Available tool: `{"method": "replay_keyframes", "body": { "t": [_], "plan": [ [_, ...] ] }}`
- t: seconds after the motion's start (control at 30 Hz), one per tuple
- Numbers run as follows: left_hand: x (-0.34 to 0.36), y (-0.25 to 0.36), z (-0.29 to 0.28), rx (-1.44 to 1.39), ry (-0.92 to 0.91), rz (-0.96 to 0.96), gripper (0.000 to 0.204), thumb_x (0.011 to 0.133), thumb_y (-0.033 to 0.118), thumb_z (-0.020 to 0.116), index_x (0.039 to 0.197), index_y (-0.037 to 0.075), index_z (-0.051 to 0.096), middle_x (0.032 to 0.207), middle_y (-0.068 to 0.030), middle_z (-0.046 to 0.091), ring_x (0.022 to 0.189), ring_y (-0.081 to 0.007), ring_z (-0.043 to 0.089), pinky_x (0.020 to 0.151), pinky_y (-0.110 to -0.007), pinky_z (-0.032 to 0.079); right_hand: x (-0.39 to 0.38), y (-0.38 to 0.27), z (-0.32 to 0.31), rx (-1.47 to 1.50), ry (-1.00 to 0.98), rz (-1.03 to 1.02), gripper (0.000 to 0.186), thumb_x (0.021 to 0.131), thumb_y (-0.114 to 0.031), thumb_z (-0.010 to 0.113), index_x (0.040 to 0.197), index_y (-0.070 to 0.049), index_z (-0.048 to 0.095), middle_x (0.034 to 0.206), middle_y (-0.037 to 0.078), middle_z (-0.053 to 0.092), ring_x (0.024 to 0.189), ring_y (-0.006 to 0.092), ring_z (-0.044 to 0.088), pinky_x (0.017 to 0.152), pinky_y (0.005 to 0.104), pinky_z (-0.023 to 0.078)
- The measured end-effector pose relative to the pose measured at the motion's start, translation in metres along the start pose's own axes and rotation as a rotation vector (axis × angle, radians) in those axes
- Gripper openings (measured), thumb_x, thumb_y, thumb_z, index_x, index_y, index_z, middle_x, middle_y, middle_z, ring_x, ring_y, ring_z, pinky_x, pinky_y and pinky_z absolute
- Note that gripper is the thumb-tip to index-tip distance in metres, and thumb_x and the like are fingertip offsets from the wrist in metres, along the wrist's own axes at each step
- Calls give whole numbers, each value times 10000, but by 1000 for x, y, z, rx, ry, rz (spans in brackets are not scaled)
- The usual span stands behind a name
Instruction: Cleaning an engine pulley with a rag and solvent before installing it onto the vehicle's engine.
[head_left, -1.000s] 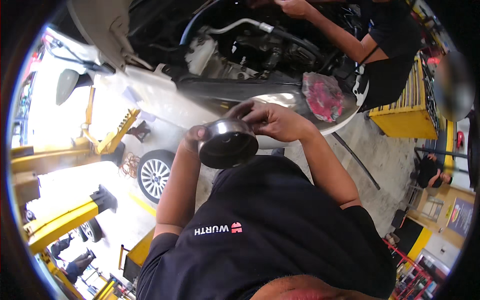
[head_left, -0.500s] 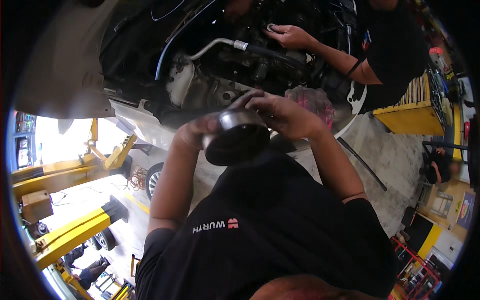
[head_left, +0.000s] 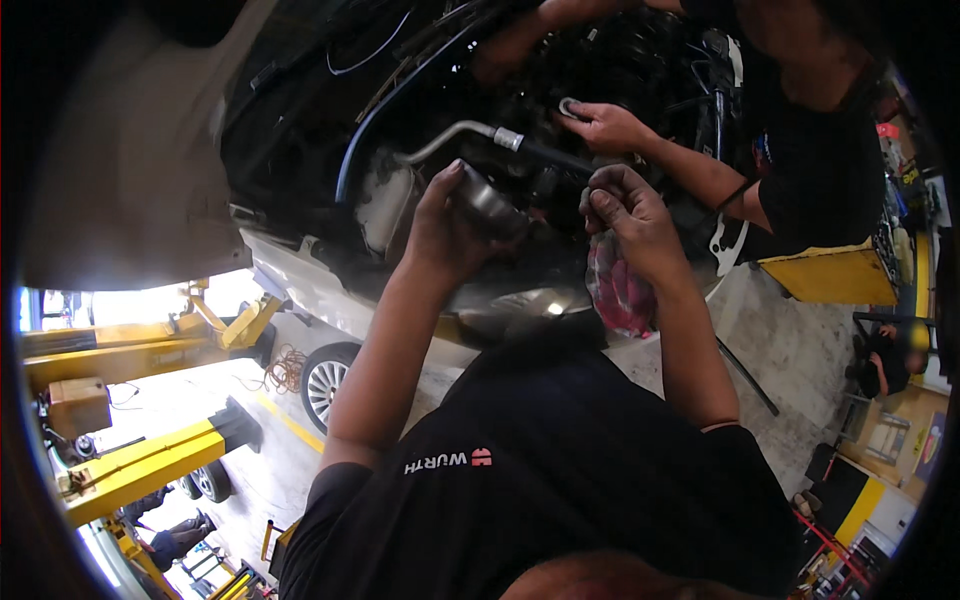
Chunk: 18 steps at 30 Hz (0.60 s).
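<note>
Cup of metal [head_left: 488, 203], in the head view, sits gripped in your left hand [head_left: 440, 232] at the engine bay [head_left: 420, 100]; your right hand [head_left: 632, 218] pinches, contents unclear. You're seemingly handling the cup; moving on calls for steady support.

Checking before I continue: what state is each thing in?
Left hand: closed on metal cup.
Metal cup: held, tilted.
Right hand: fingers pinched together; whether holding anything, unclear.
Pink bundle: crumpled.
Engine bay: uncovered.
Metal pipe: joined to black hose.
Co-worker's hand: pinching a pale ring.
</note>
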<state>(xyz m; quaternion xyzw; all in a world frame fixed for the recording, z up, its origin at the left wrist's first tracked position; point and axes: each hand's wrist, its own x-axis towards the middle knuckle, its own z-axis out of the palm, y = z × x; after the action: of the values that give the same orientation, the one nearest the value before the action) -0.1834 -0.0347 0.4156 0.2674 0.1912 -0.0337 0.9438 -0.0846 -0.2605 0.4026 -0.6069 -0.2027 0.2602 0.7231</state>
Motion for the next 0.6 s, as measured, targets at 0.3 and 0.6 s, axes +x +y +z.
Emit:
{"method": "replay_keyframes", "body": {
  "t": [0.3,0.6],
  "plan": [
    [23,-30,-2,40,14,-14,483,898,441,618,1269,145,524,1222,-103,624,1092,-283,625,918,-594,474,-5,9,17,-403,16,94,458,885,-420,690,994,16,605,868,193,623,857,319,622,807,397,478],
    [13,-23,1,123,-73,-5,534,953,446,475,1334,72,491,1309,-172,577,1164,-378,587,968,-600,480,6,-2,28,-890,149,-286,543,694,-330,860,981,27,568,888,222,671,862,356,671,779,398,510]
  ]
}}
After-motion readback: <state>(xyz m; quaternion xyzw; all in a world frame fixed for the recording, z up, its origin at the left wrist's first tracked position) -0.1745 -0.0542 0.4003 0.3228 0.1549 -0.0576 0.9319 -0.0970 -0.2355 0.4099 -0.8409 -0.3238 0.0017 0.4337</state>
